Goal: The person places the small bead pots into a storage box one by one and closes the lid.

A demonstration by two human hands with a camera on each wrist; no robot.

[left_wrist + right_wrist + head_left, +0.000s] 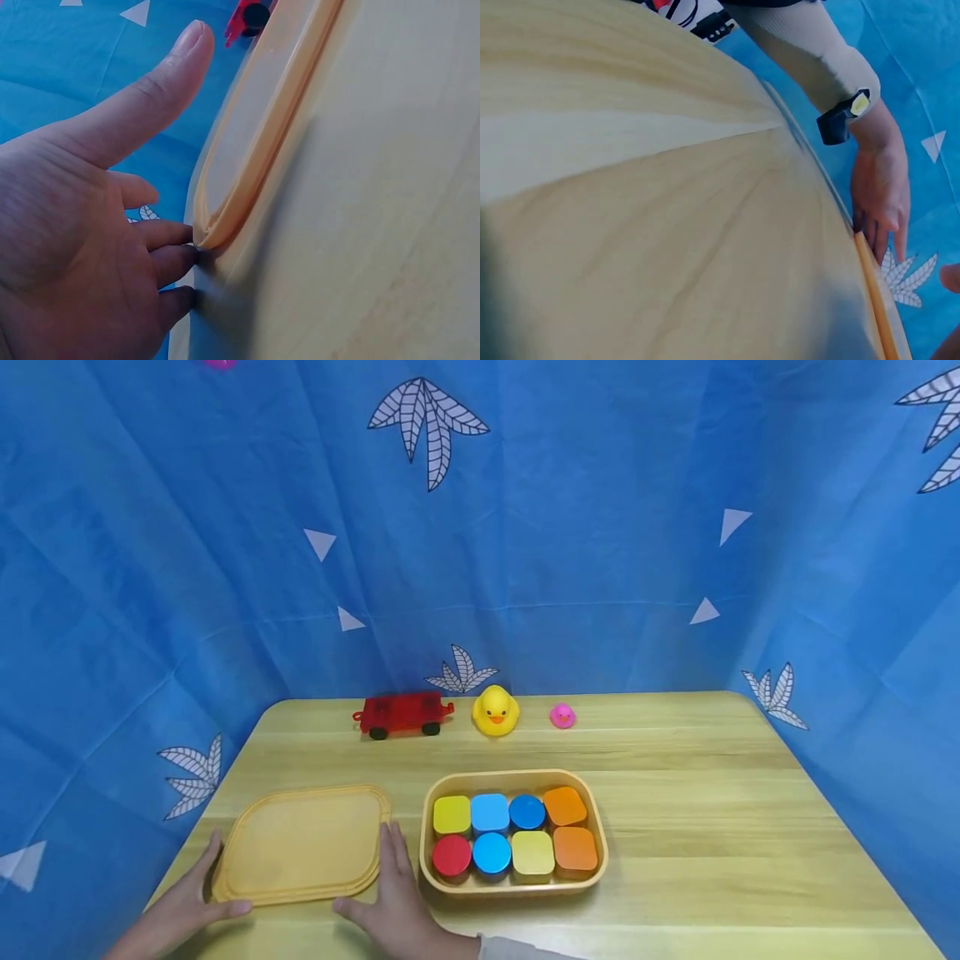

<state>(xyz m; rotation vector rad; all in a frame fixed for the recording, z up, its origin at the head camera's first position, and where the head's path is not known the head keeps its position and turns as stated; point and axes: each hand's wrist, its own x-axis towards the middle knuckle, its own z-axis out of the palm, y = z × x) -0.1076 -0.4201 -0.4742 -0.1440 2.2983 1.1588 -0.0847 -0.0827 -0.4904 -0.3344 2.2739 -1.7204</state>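
Observation:
In the head view a pale yellow-orange lid with a raised rim lies flat on the left of the wooden table. My left hand is at its near left corner, thumb spread from the fingers. From the left wrist view, the fingertips of this left hand meet the corner of the lid, and the thumb stands clear of it. At the lid's right edge is my right hand, its fingers pointing forward and its thumb apart. Whether the right fingertips touch the rim cannot be told.
A yellow box of several coloured round and square blocks stands right of my right hand. Along the back edge are a red toy wagon, a yellow duck and a small pink duck. Blue cloth hangs around the table.

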